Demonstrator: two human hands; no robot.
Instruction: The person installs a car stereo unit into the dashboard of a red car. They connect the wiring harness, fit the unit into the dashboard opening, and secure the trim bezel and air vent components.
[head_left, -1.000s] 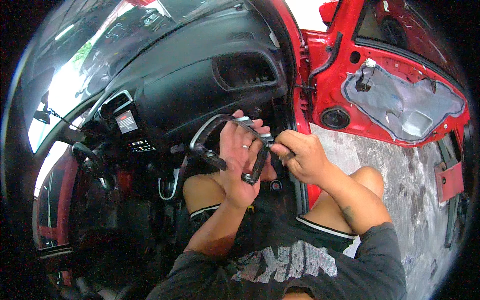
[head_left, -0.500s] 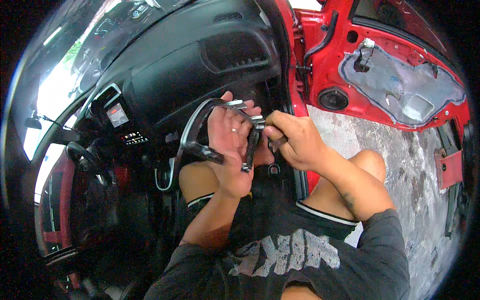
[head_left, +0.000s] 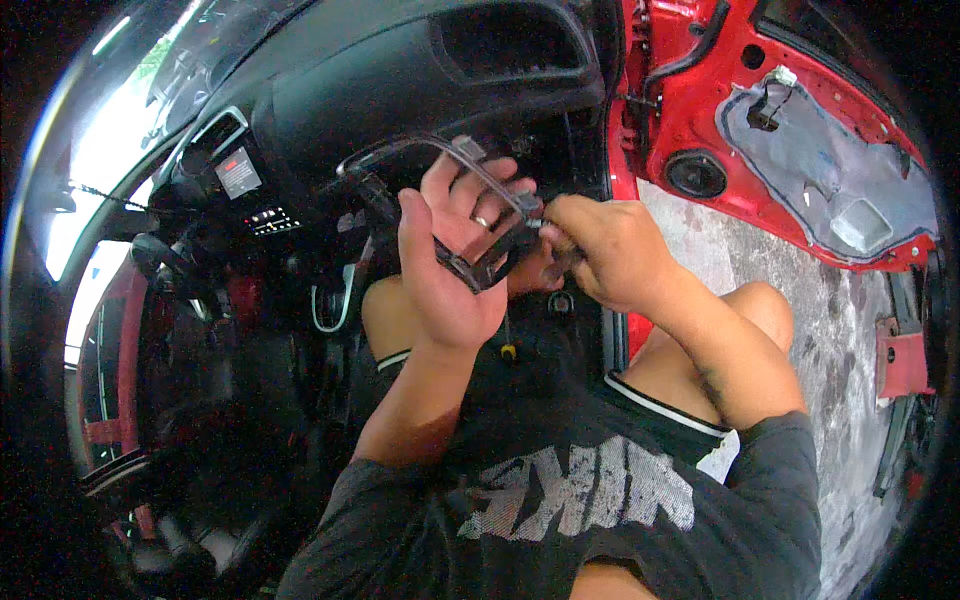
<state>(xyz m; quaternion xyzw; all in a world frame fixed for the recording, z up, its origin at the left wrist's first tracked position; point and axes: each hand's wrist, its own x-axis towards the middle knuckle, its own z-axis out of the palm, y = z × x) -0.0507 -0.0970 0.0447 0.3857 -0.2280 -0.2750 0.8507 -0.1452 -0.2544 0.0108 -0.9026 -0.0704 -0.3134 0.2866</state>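
Note:
A dark, curved trim frame (head_left: 400,148) with a silvery edge and metal clips lies across my left hand (head_left: 450,290), whose palm faces up with the thumb raised and a ring on one finger; the hand supports the frame. My right hand (head_left: 595,255) pinches the frame's right corner beside a small clip; what exactly its fingertips grip is partly hidden. Both hands are above my lap in the car's front passenger area.
The black dashboard (head_left: 340,80), with a screen (head_left: 238,172) and control panel, spans the front. A red door (head_left: 680,140) stands open at right, its inner lining and speaker exposed. Below it is stained concrete (head_left: 830,330). A steering wheel (head_left: 155,255) is at left.
Both hands and the frame have moved up in view. My left thumb has lifted off the frame's lower bar and now points upward, while the frame has turned slightly.

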